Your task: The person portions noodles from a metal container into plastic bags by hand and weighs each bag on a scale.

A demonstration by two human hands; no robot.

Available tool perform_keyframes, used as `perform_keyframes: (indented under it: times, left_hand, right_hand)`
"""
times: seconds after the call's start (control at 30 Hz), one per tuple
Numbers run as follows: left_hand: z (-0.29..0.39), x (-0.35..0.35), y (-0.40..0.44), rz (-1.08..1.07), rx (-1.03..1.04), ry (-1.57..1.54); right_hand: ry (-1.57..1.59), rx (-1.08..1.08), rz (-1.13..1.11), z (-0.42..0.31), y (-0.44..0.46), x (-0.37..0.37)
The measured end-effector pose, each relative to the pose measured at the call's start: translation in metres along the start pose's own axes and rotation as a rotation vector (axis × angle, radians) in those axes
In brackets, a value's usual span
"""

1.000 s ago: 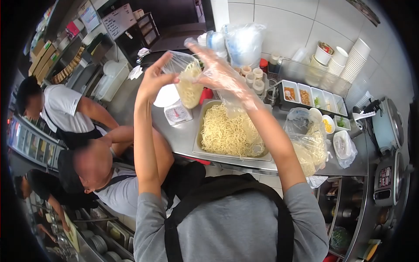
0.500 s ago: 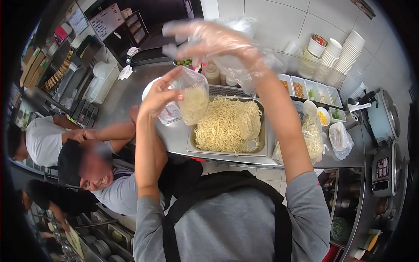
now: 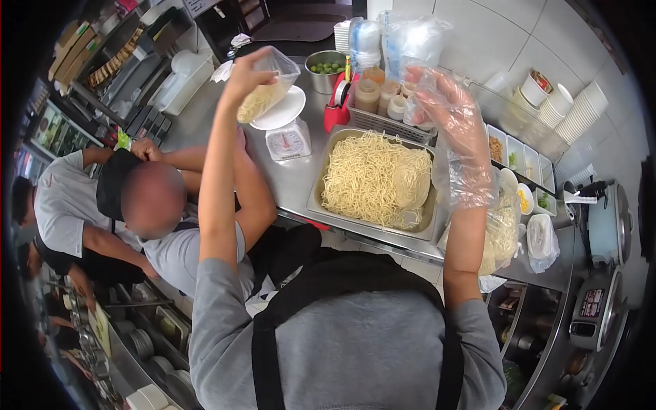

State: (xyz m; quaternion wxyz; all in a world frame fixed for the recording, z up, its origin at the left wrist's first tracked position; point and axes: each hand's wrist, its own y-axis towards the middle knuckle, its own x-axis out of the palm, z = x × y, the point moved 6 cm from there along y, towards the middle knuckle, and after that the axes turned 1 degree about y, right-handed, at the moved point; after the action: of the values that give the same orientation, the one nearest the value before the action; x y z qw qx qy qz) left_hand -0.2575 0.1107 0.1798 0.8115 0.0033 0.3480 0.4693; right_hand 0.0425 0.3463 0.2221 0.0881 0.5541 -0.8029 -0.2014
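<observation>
My bare left hand [image 3: 247, 78] is closed on a clear bag of noodles [image 3: 260, 101], which hangs tilted beside a white plate [image 3: 283, 109] on a dial scale [image 3: 288, 141]. On my right hand [image 3: 451, 109] is a loose clear plastic glove. Its fingers are apart, with nothing between them, near the sauce bottles [image 3: 367, 96]. Below and between my hands, a metal tray [image 3: 316, 198] holds a heap of yellow noodles [image 3: 369, 179]. Partly behind my right forearm lies a larger bag of noodles [image 3: 502, 236].
Two people, one in a black cap [image 3: 117, 183], are close on the left. Behind the scale stand a pot of green fruit [image 3: 326, 80] and a red holder [image 3: 336, 109]. Topping containers [image 3: 523, 160], stacked cups [image 3: 581, 113] and a cooker [image 3: 596, 311] are on the right.
My left hand has carried the noodle bag up and left, tipping it. My right hand has moved away from the bag to the right. The person in the cap has shifted.
</observation>
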Motion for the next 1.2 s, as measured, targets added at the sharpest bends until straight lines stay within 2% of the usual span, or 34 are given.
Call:
perform_keyframes:
  times: [0.1,0.13,0.23,0.3,0.53,0.63,0.67,0.77,0.9,0.93,1.0,1.07,1.1,1.13,1.17,1.2]
  left_hand:
    - [-0.019,0.032,0.004,-0.036,-0.052,0.25]
    - [-0.031,0.042,0.008,0.02,0.048,0.351]
    - [-0.033,0.071,-0.001,0.061,0.252,0.331]
    - [-0.041,0.081,0.007,0.061,0.266,0.327]
    - [0.005,0.108,-0.01,-0.224,0.145,0.773]
    - [0.048,0.102,-0.031,-0.309,-0.011,0.734]
    - [0.036,0.107,-0.021,-0.256,0.145,0.733]
    - [0.014,0.116,-0.005,-0.276,0.1,0.822]
    - [0.006,0.119,0.0,-0.287,0.007,0.743]
    - [-0.015,0.122,0.008,-0.131,0.151,0.712]
    - [-0.061,0.129,0.032,-0.147,0.188,0.842]
    - [-0.069,0.121,0.036,-0.128,0.189,0.914]
    - [-0.067,0.111,0.035,-0.1,0.172,0.92]
    - [-0.055,0.091,0.027,0.022,0.169,0.694]
    - [-0.035,0.062,0.012,0.138,0.164,0.465]
    - [-0.028,0.043,0.008,0.026,0.028,0.126]
  right_hand:
    - [0.054,0.06,-0.003,0.011,-0.004,0.0]
    - [0.067,0.085,-0.009,0.014,-0.007,0.001]
    - [0.072,0.051,0.017,0.016,-0.014,0.001]
    - [0.057,0.065,0.034,0.017,-0.019,0.003]
    - [0.013,0.103,-0.024,0.018,-0.027,0.014]
    - [-0.019,0.091,-0.032,0.014,-0.03,0.018]
    - [-0.028,0.087,-0.036,0.012,-0.03,0.017]
    - [-0.044,0.079,-0.037,0.011,-0.03,0.016]
    - [-0.086,0.097,-0.026,0.012,-0.033,0.015]
    - [-0.116,0.11,-0.013,0.012,-0.035,0.017]
    - [-0.166,0.101,-0.036,0.019,-0.035,0.019]
    - [-0.213,0.062,-0.096,0.049,-0.031,0.017]
    - [-0.243,0.12,-0.116,0.068,-0.032,0.015]
    - [-0.386,0.191,-0.154,0.078,-0.031,0.019]
    - [-0.366,0.109,-0.113,0.096,-0.035,0.019]
    - [-0.556,0.151,-0.213,0.108,-0.033,0.019]
